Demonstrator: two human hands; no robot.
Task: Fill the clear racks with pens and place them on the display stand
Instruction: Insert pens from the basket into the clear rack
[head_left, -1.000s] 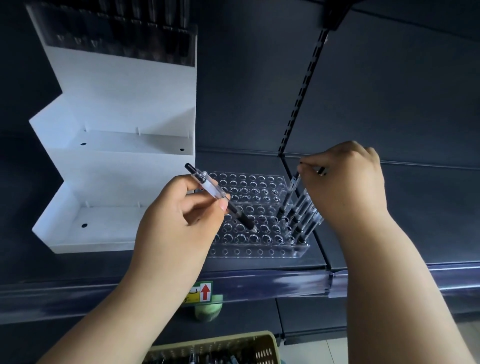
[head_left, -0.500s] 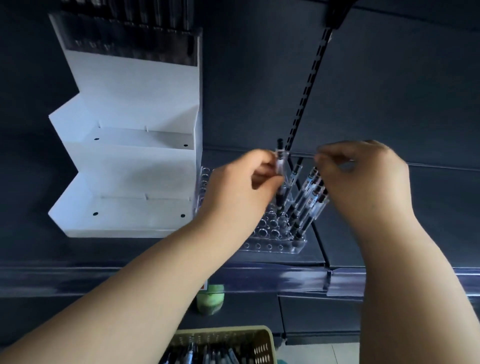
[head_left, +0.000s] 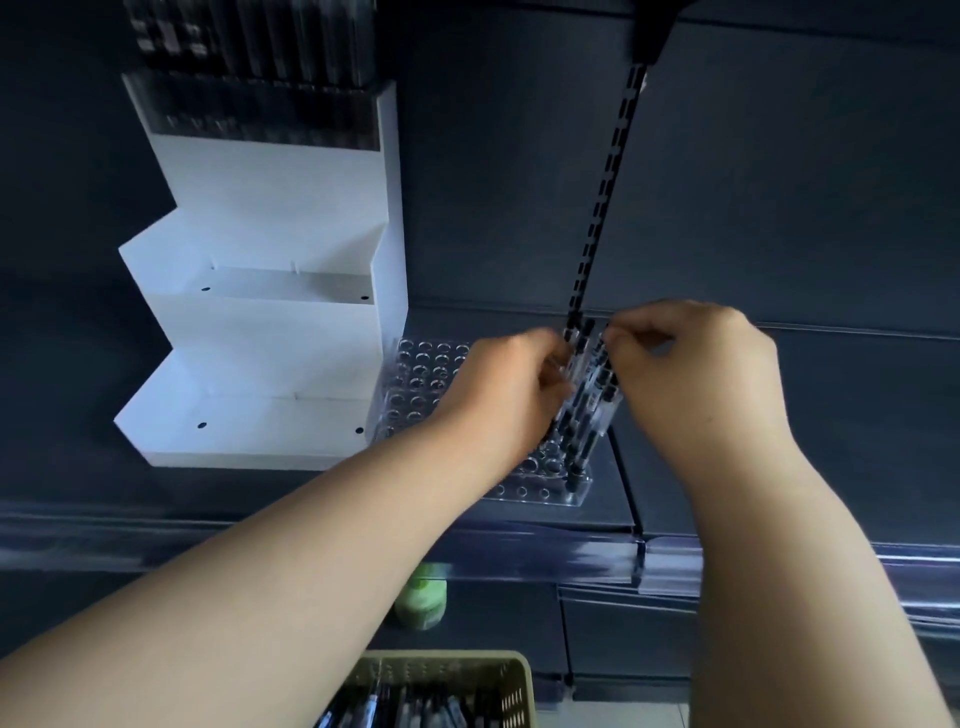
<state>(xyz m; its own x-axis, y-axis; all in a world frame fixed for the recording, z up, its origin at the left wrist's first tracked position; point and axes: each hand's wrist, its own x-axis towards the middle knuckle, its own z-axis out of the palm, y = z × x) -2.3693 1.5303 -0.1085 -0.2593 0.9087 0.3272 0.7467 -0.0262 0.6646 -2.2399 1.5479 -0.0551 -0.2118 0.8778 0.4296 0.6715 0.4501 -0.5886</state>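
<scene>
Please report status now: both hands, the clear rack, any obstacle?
Left hand and right hand both pinching pens at clear rack, right end. Most holes empty. White display stand beside it; nothing blocking.

Left hand (head_left: 511, 395) carried its pen (head_left: 574, 364) to the rack's (head_left: 415, 384) right-end cluster

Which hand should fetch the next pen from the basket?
Probably left. The left hand sits at the rack nearer the basket below; the right hand pinches the pens at the rack's right end.

Shop: dark slotted shelving (head_left: 602, 218), white display stand (head_left: 270, 332).
</scene>
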